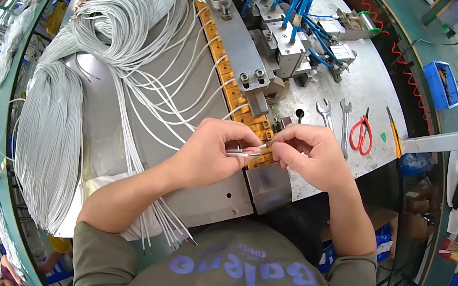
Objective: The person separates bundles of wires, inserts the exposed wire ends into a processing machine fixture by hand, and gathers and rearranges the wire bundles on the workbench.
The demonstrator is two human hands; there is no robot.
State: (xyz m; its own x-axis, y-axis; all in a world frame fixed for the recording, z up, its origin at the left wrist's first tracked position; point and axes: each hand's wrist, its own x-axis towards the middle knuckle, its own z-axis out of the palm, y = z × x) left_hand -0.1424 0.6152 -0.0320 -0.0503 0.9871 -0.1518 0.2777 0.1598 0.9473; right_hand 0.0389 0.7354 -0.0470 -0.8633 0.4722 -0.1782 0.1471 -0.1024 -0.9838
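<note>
My left hand [212, 151] is closed around white cables [237, 153] with its thumb and fingers. One grey cable tip sticks out between the two hands. My right hand [312, 155] is pinched at the end of a cable, its fingertips almost meeting those of the left; the tip itself is mostly hidden. Below and behind both hands runs a row of orange-yellow fixture blocks [229, 77], with white cables laid into several of them. A metal press arm [236, 42] with a cylinder stands over that row.
Large bundles of white cable [50, 138] lie on the left of the metal table. Wrenches [326, 112], red-handled scissors [361, 134] and a yellow-handled tool [393, 132] lie to the right. Blue air hoses [302, 2] feed the machine at the back. A blue bin [442, 85] stands far right.
</note>
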